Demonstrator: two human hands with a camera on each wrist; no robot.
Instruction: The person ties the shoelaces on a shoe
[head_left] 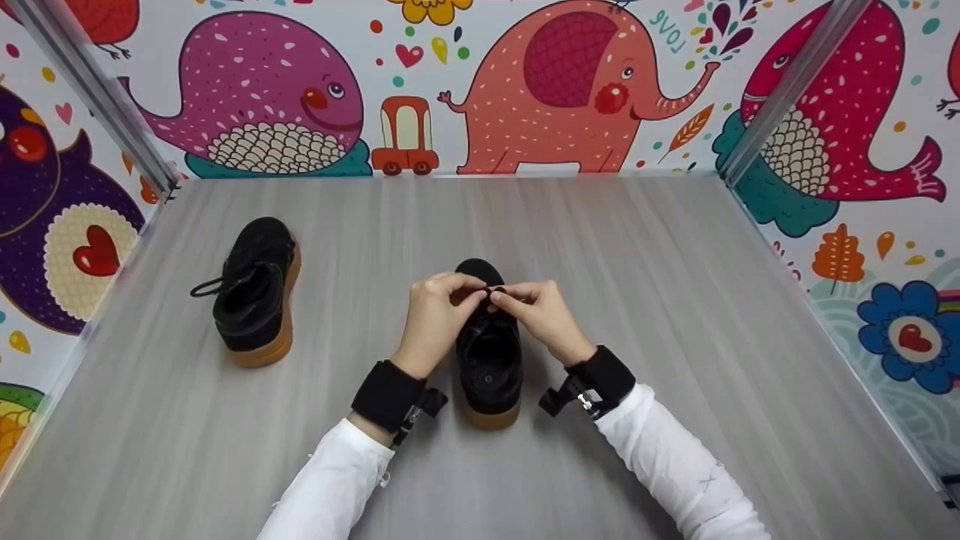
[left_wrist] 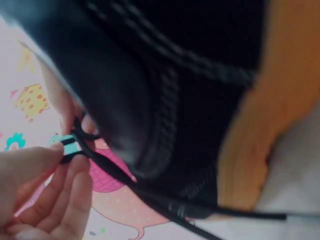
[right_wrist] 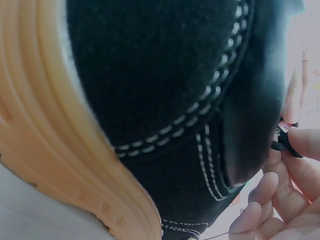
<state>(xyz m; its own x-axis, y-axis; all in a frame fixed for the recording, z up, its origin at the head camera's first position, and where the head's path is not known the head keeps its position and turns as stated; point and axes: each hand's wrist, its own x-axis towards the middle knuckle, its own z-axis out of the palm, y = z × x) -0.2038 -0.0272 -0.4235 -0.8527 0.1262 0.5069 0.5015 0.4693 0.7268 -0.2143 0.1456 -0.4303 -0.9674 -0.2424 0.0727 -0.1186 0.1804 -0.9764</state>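
A black low shoe (head_left: 472,390) with a tan sole stands between the forearms, its toe pointing away from me. Over its front, my left hand (head_left: 433,319) pinches the black shoelace (left_wrist: 111,169) between thumb and fingertips. Two strands show between those fingers in the left wrist view, and loose lengths trail down past the shoe's side. From the other side my right hand (head_left: 549,315) also pinches the lace, which bends between thumb and forefinger in the right wrist view. Both sets of fingertips meet closely above the tongue area, partly hiding the lacing.
Another black shoe (head_left: 259,292) with a tan sole stands to the left, its lace loop sticking out leftward. The grey wood-grain surface (head_left: 615,247) is bounded by panels printed with cartoon animals (head_left: 570,97). Black straps (head_left: 386,401) with small cameras circle both wrists.
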